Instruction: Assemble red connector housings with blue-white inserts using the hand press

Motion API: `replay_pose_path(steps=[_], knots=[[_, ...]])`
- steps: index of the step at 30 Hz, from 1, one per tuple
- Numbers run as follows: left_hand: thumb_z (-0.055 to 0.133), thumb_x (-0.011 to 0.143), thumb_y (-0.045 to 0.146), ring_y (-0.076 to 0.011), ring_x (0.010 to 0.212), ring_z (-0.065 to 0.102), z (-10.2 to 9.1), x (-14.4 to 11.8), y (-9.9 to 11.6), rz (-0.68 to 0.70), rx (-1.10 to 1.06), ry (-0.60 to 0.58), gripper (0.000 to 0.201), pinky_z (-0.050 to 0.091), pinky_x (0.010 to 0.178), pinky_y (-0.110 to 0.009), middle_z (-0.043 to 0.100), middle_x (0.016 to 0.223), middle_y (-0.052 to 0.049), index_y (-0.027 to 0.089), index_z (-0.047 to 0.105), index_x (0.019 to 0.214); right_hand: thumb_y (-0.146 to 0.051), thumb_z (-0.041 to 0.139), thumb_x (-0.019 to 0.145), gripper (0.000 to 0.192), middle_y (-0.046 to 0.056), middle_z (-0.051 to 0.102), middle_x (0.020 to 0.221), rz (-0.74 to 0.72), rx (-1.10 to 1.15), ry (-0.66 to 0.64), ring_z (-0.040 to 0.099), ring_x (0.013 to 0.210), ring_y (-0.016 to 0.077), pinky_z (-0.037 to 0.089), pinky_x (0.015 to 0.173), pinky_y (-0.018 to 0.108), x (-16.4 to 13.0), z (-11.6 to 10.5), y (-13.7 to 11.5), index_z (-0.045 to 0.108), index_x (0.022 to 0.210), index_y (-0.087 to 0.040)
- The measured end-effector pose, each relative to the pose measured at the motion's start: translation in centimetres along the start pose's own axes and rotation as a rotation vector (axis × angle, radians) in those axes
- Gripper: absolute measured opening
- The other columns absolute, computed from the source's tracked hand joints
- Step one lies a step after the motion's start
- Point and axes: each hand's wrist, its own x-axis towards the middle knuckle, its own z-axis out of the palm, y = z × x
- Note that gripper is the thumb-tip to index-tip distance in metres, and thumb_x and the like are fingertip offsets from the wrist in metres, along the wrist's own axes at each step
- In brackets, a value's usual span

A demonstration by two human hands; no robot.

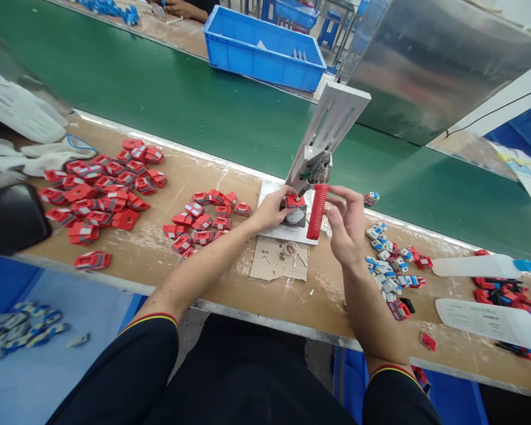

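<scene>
A small hand press (314, 168) with a tall metal column stands on a pale metal base plate. My left hand (272, 208) is closed at the fingertips on a red toy car body (294, 202), holding it under the press head on a round support (294, 216). On the right side, my right hand (347, 227) has its fingers curled at the ridged red lever handle (317, 211). Its index fingertip is partly hidden behind the handle, and the thumb stands a little apart from it. A torn piece of cardboard (274, 260) lies in front of the base, with a rubber band on it.
Red car bodies lie in a large heap (110, 183) and a smaller group (203, 221) at left. White and blue car pieces (384, 260) and two plastic bottles (475, 266) are at right. Behind run a green belt (172, 100) and a blue crate (265, 62); a co-worker's hand is beyond.
</scene>
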Motion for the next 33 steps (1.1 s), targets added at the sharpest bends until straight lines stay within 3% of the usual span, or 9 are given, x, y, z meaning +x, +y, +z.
replay_pose_path(steps=[2,5,8,12,15,19,24,30,33], knots=[[0.064,0.086,0.009,-0.0193,0.103,0.073,0.0,0.0,0.0,0.008,-0.001,-0.003,0.035,0.059,0.098,-0.037,0.074,0.117,-0.007,0.021,0.058,0.119,-0.059,0.062,0.098,0.036,0.006,0.07,0.116,0.238,0.251,-0.096,0.075,0.104,0.0238,0.065,0.084,0.041,-0.2,0.5,-0.6,0.05,0.115,-0.03],[0.064,0.086,0.01,-0.0203,0.104,0.073,0.0,0.0,0.1,0.013,0.007,0.0,0.035,0.059,0.098,-0.038,0.073,0.118,-0.008,0.02,0.058,0.119,-0.066,0.072,0.089,0.049,0.003,0.073,0.103,0.428,0.433,-0.228,0.076,0.089,0.0236,0.065,0.076,0.041,0.0,0.6,-1.4,0.041,0.105,-0.031],[0.064,0.085,0.01,-0.0207,0.103,0.073,-0.1,0.0,0.2,-0.005,0.026,-0.004,0.036,0.058,0.098,-0.038,0.073,0.117,-0.007,0.02,0.058,0.119,-0.071,0.066,0.089,0.048,0.003,0.073,0.099,0.49,0.423,-0.161,0.076,0.085,0.0236,0.062,0.07,0.039,0.1,0.2,-0.2,0.044,0.104,-0.031],[0.064,0.083,0.008,-0.0214,0.104,0.072,0.1,0.2,0.2,-0.012,0.043,0.0,0.038,0.058,0.098,-0.037,0.074,0.115,-0.006,0.021,0.058,0.118,-0.059,0.063,0.091,0.034,0.005,0.071,0.107,0.451,0.127,0.046,0.072,0.093,0.0219,0.06,0.075,0.038,-0.4,0.3,4.3,0.053,0.104,-0.029],[0.064,0.083,0.01,-0.0221,0.104,0.072,0.2,0.2,0.2,-0.003,0.045,0.007,0.038,0.058,0.097,-0.037,0.073,0.115,-0.007,0.021,0.058,0.119,-0.053,0.073,0.084,0.034,0.007,0.071,0.114,0.368,-0.116,0.046,0.068,0.101,0.024,0.058,0.081,0.039,-0.4,1.3,7.4,0.062,0.103,-0.026],[0.06,0.083,0.01,-0.024,0.101,0.072,0.2,0.1,0.3,-0.004,0.057,0.009,0.039,0.058,0.095,-0.04,0.073,0.116,-0.009,0.019,0.058,0.12,-0.056,0.078,0.08,0.038,0.004,0.069,0.101,0.319,-0.148,0.079,0.067,0.098,0.0243,0.056,0.086,0.04,0.2,3.3,10.0,0.064,0.099,-0.025],[0.057,0.082,0.009,-0.0235,0.104,0.072,0.2,0.0,0.5,-0.001,0.061,0.012,0.041,0.058,0.097,-0.04,0.073,0.119,-0.009,0.021,0.058,0.12,-0.059,0.078,0.079,0.04,0.001,0.067,0.092,0.346,-0.125,0.103,0.067,0.09,0.0224,0.056,0.079,0.037,1.0,4.0,11.9,0.062,0.094,-0.025],[0.06,0.082,0.012,-0.0222,0.099,0.073,0.3,0.0,0.4,-0.023,0.043,0.014,0.04,0.058,0.094,-0.038,0.075,0.113,-0.007,0.023,0.058,0.121,-0.058,0.078,0.08,0.036,0.004,0.071,0.104,0.325,-0.132,0.083,0.07,0.106,0.0265,0.058,0.087,0.041,0.9,3.0,12.4,0.067,0.093,-0.026],[0.062,0.082,0.013,-0.023,0.096,0.074,0.5,0.0,0.2,-0.041,0.045,0.033,0.05,0.059,0.091,-0.038,0.076,0.114,-0.008,0.023,0.054,0.131,-0.06,0.074,0.083,0.036,0.006,0.071,0.109,0.316,-0.123,0.054,0.069,0.11,0.028,0.059,0.086,0.042,0.9,3.2,12.2,0.069,0.095,-0.027]])
